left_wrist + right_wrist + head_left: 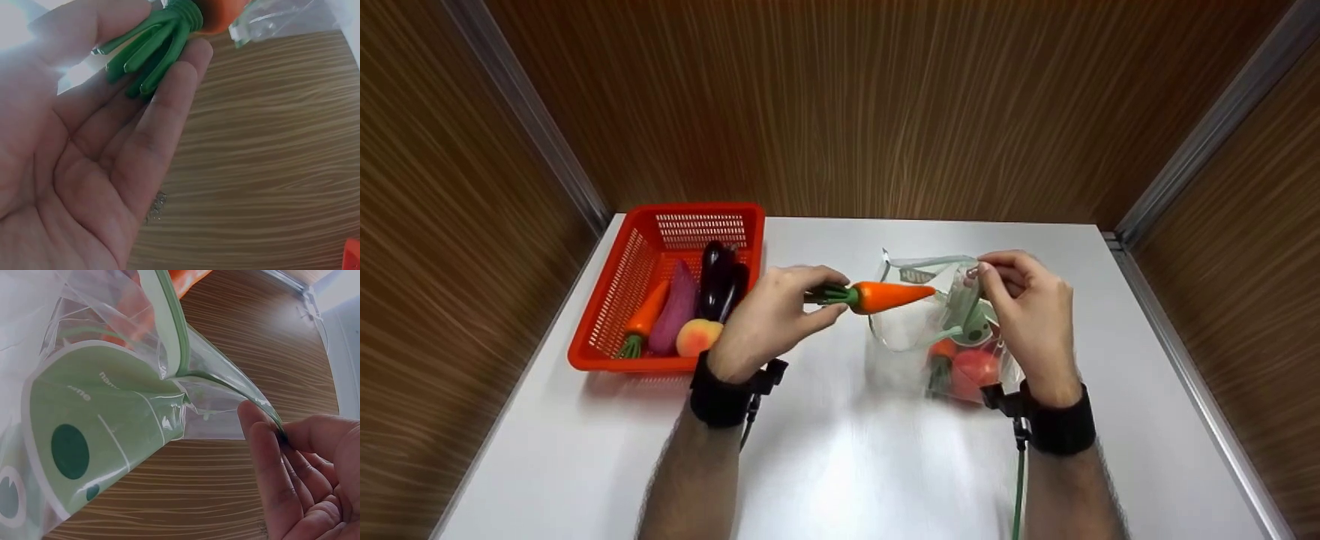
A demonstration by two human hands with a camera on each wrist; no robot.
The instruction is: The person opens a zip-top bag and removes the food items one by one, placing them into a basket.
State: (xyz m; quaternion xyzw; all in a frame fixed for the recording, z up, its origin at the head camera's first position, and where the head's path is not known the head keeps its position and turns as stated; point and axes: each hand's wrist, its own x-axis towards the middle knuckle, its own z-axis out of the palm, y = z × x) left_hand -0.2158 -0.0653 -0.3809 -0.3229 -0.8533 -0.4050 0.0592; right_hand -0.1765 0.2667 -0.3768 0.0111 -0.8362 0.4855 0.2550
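Note:
An orange toy carrot (pixel 889 296) with green stalks (pixel 160 53) is held by my left hand (pixel 776 311), thumb and fingers on the stalks. Its tip points right, at the mouth of a clear zip bag (pixel 900 341) with a green-printed panel (pixel 107 422). My right hand (pixel 1031 315) pinches the bag's green-edged rim (pixel 236 385) between thumb and fingers. Inside the bag lie a red round fruit (pixel 975 371) and another carrot (pixel 943 349), seen partly through the plastic. The left hand's palm (pixel 73 185) faces its wrist camera.
A red plastic basket (pixel 577 352) stands on the white table (pixel 825 450) at left. In it lie a carrot (pixel 646 311), a purple vegetable (pixel 675 311), dark eggplants (pixel 714 277) and a peach (pixel 697 337). Wood-grain panels (pixel 840 112) enclose the back and sides.

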